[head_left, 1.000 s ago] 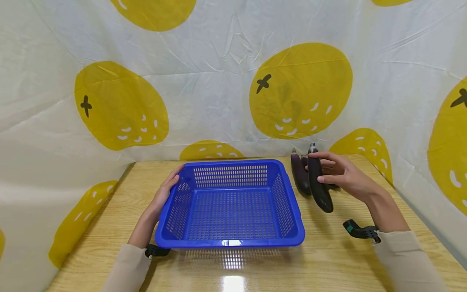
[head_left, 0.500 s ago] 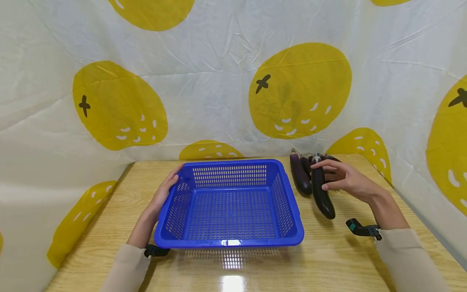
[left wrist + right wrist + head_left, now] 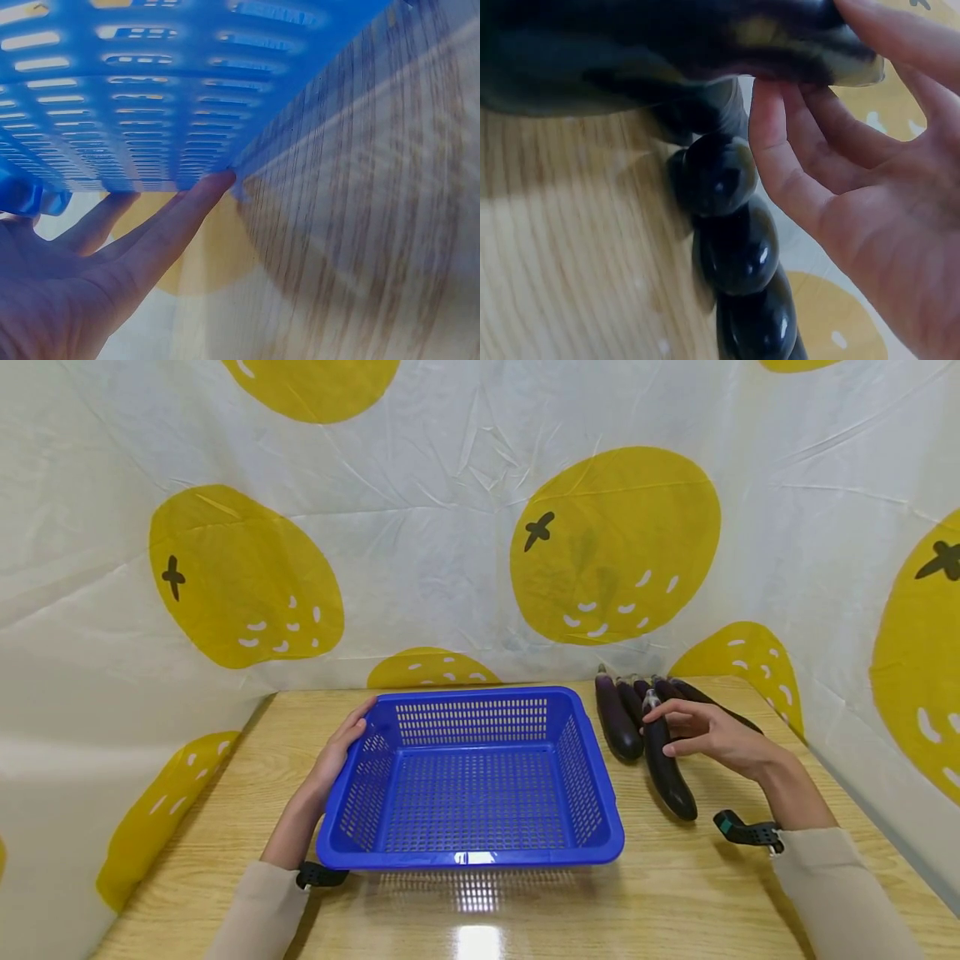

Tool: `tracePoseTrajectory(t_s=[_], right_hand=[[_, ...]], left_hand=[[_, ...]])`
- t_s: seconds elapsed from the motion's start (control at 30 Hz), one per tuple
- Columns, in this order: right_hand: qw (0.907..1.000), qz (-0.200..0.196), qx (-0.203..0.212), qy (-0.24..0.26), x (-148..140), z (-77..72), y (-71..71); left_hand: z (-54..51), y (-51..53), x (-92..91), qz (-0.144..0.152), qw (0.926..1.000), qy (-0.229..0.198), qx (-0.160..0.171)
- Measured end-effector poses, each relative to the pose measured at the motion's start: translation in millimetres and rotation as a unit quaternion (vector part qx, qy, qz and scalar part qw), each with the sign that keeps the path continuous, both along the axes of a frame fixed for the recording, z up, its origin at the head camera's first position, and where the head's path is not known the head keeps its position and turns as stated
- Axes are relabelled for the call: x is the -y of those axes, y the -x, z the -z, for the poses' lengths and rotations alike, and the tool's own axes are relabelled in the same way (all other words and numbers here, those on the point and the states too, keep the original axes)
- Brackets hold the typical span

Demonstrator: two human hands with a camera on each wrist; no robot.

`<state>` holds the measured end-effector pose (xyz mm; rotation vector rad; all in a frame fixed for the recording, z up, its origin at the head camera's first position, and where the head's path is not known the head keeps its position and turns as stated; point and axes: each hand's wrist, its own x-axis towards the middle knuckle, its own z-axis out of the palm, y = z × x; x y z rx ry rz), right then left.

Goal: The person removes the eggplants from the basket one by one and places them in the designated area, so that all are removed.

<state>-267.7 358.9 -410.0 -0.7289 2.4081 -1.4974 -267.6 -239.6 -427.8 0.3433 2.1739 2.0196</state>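
In the head view my right hand (image 3: 712,739) pinches a dark purple eggplant (image 3: 669,781) near its stem end, thumb on one side and fingers on the other. The right wrist view shows this eggplant (image 3: 652,52) across the top, with the fingertips of my hand (image 3: 877,202) against its stem end. More eggplants (image 3: 618,720) lie side by side just behind it. My left hand (image 3: 337,756) rests on the left side of a blue perforated plastic basket (image 3: 471,860). In the left wrist view its fingers (image 3: 161,244) stretch fairly straight along the outer wall.
Basket and eggplants stand on a light wood-grain table (image 3: 660,893). A white cloth with yellow fruit prints (image 3: 450,568) hangs behind and along both sides. The row of eggplants reaches from the basket's right back corner to beneath my right hand.
My right hand has brought the eggplant nearer to me, slightly right and lower, uncovering more eggplants behind. The left hand and basket have stayed in place.
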Motion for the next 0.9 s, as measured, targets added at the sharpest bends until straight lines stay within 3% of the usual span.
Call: tracePoseTrajectory(t_s=[0.23, 0.9], right_hand=[[0.9999, 0.006, -0.001, -0.008, -3.2, 7.3, -2.1], [0.9998, 0.009, 0.007, -0.016, -7.3, 6.2, -5.2]], left_hand=[[1.0, 0.7, -1.1, 0.002, 1.0000, -0.008, -0.002], [-1.0, -0.4, -0.3, 0.000, 1.0000, 0.001, 0.000]])
